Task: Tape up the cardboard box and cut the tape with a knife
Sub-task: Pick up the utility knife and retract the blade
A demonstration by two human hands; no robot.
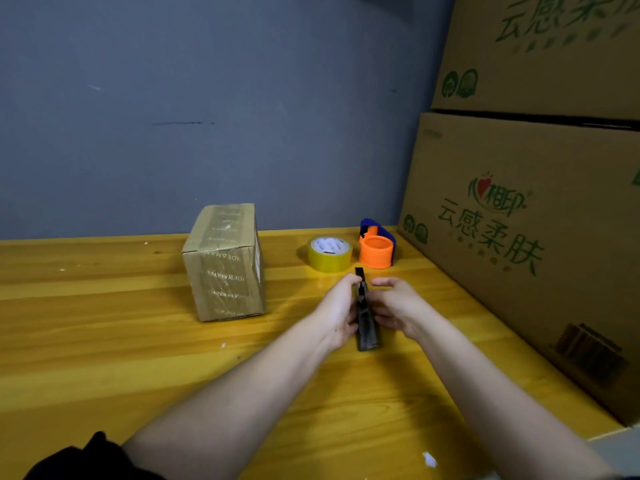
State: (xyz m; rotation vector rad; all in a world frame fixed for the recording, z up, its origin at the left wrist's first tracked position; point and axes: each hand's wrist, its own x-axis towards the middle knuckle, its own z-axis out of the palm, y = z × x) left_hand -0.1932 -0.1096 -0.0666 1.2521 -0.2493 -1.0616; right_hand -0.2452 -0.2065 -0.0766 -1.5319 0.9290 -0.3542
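Head view. Grey wall fills the upper frame; below it a yellow wooden table (104, 341) runs across the lower half, with large printed cartons (519, 237) stacked along the right edge. Left of centre the cardboard box (225, 265) stands on the table with its flaps closed and strips of clear printed tape visible over its top and front face, so sealing appears at least partly done. Right of the box, well apart from it, a roll of yellowish tape (330, 254) lies flat, and just beside it an orange and blue tape dispenser (376, 249); both sit toward the back, plausibly set aside within easy reach. Just in front of the roll, at centre frame, the knife (363, 313), a dark utility type, is held lengthwise between both hands, its tip pointing away from the person toward the roll. The left hand (337, 308) grips the handle from the left, fingers curled round it. The right hand (391, 304) closes on the opposite side with its lower fingers at the handle and its upper fingers arched above; this two-handed hold suggests the blade is being slid out or locked, though the slider is too dark to make out. A dark sleeve (86, 459) shows at lower left.
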